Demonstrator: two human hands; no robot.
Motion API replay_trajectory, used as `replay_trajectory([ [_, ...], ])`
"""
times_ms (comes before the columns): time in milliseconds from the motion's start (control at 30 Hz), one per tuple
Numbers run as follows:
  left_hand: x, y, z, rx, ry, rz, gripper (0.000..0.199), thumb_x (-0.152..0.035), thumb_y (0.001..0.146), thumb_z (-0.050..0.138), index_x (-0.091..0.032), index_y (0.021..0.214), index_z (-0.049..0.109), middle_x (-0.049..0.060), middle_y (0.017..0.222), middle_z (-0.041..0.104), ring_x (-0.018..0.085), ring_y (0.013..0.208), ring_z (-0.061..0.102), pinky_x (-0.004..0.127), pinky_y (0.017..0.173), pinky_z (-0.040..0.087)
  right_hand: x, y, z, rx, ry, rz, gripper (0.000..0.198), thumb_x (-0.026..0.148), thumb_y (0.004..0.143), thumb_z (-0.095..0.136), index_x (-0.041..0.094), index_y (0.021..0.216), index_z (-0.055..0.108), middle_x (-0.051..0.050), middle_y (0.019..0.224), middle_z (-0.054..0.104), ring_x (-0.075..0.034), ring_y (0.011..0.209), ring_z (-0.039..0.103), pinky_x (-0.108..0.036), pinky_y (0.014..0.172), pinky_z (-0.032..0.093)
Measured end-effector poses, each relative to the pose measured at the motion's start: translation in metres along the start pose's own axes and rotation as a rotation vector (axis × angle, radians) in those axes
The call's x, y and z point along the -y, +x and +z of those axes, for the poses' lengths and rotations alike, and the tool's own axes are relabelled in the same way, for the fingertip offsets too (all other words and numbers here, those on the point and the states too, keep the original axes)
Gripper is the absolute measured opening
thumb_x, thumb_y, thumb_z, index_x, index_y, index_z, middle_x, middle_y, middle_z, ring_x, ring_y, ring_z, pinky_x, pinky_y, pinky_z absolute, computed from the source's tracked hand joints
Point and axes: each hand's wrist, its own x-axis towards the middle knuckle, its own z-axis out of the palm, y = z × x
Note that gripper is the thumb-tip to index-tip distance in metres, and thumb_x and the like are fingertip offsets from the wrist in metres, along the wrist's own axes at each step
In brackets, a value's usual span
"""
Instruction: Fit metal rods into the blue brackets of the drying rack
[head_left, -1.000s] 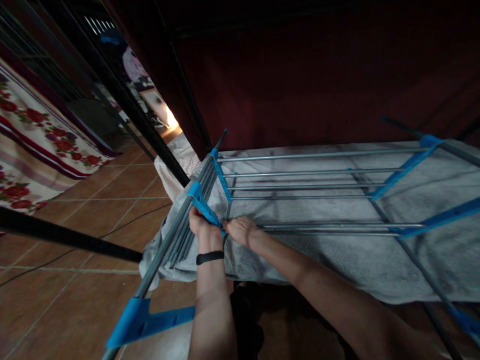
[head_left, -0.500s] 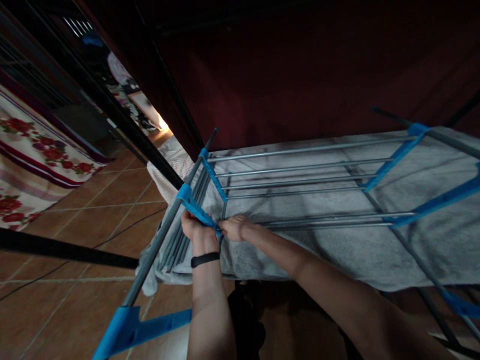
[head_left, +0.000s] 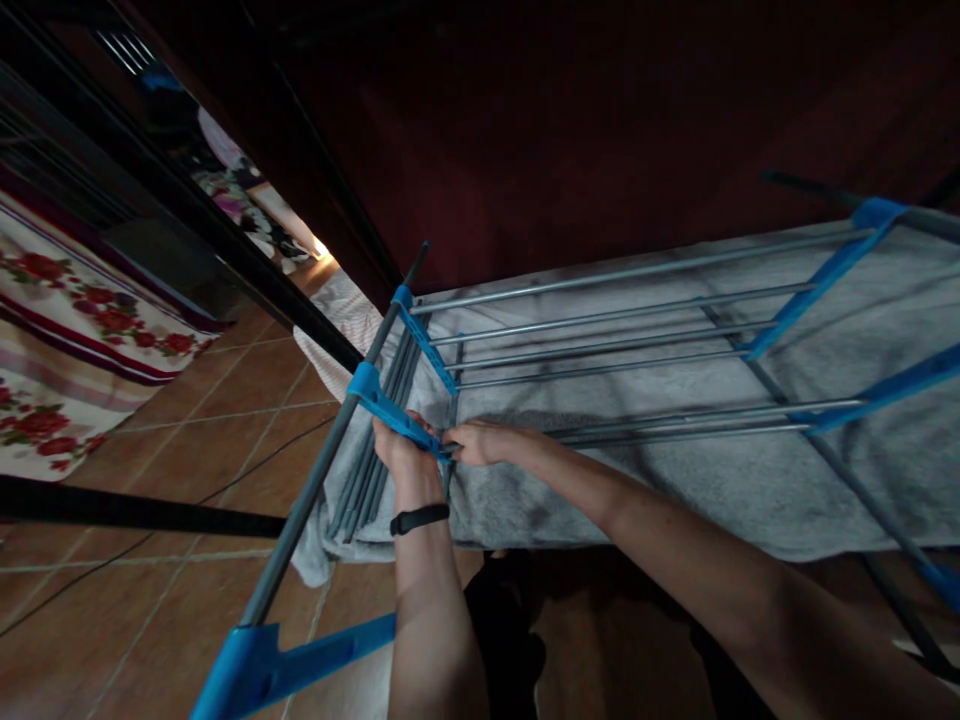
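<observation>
My left hand (head_left: 405,450), with a black band on its wrist, is wrapped round a blue plastic bracket (head_left: 394,412) from below. That bracket clips onto a grey side tube (head_left: 311,490) of a rack frame. At the bracket's inner end my right hand (head_left: 480,442) is closed in a pinch on the end of a thin grey rod (head_left: 585,437), touching the bracket. The rod runs right towards another blue bracket (head_left: 892,392). Behind, several rods (head_left: 600,330) span two more blue brackets. My fingertips partly hide the joint.
Loose grey tubes (head_left: 367,480) lie in a bundle on the grey blanket (head_left: 712,480), left of my hands. A blue bracket (head_left: 300,665) sticks out at lower left. Black posts (head_left: 142,510) cross the left side above the tiled floor (head_left: 150,620). A dark red panel (head_left: 600,130) stands behind.
The view has shifted slightly, and the right side of the rack appears higher. Both hands stay at the same bracket end; a little more of the rod's tip shows between them.
</observation>
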Motion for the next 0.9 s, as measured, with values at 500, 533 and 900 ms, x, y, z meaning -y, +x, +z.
replay_trajectory([
  [500,-0.006,-0.014,0.011,-0.143,0.019,0.011,0.031,-0.035,0.088,0.037,-0.023,0.059,0.039,-0.003,0.045,0.039,0.012,0.034,0.038,0.025,0.035,0.029,0.001,-0.007,-0.004,0.026,-0.034,-0.036,0.036,0.033,0.091,0.05,0.023,0.122,0.064,-0.009,0.121,0.069,-0.027,0.108,0.065,-0.035,0.087,0.052],
  [533,-0.005,-0.013,0.011,-0.138,0.018,0.012,0.032,-0.037,0.088,0.038,-0.023,0.06,0.039,-0.004,0.044,0.039,0.012,0.034,0.038,0.025,0.035,0.029,0.004,-0.009,-0.006,0.017,-0.038,-0.03,0.035,0.033,0.091,0.049,0.023,0.121,0.064,-0.009,0.121,0.069,-0.027,0.108,0.065,-0.035,0.087,0.052],
  [900,-0.002,-0.006,0.008,-0.089,0.027,0.033,0.029,-0.039,0.088,0.036,-0.024,0.063,0.035,-0.005,0.049,0.037,0.011,0.035,0.038,0.026,0.037,0.03,0.013,-0.015,-0.016,-0.041,-0.058,-0.049,0.033,0.03,0.094,0.046,0.023,0.12,0.064,-0.008,0.114,0.071,-0.027,0.103,0.066,-0.036,0.084,0.052],
])
